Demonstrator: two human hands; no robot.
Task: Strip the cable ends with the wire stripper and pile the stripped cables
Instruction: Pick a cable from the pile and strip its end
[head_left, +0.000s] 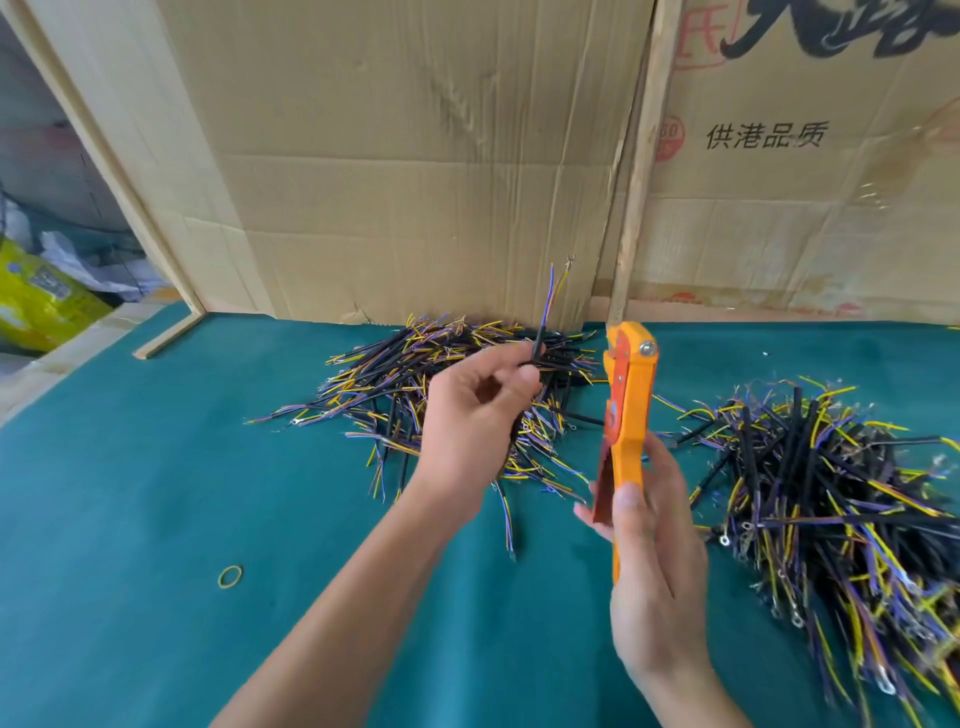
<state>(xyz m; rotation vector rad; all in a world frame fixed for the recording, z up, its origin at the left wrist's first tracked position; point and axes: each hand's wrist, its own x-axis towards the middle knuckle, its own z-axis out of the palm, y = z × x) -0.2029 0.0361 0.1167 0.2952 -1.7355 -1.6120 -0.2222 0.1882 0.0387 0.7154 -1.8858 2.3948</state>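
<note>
My left hand (475, 410) pinches a short black cable (540, 332) between thumb and fingertips, holding it upright; its thin purple and yellow wires fan out at the top. My right hand (649, 551) grips the handles of an orange wire stripper (626, 405), which stands upright with its jaws at the top, just right of the cable and apart from it. One pile of black cables with coloured ends (447, 395) lies on the green table behind my left hand. A second, larger pile (831, 499) lies at the right.
The green table surface (156, 493) carries a yellow rubber band (230, 576) at the front left. Flattened cardboard sheets (415, 156) stand as a wall along the table's back edge. A wooden strip (166, 338) lies at the back left corner.
</note>
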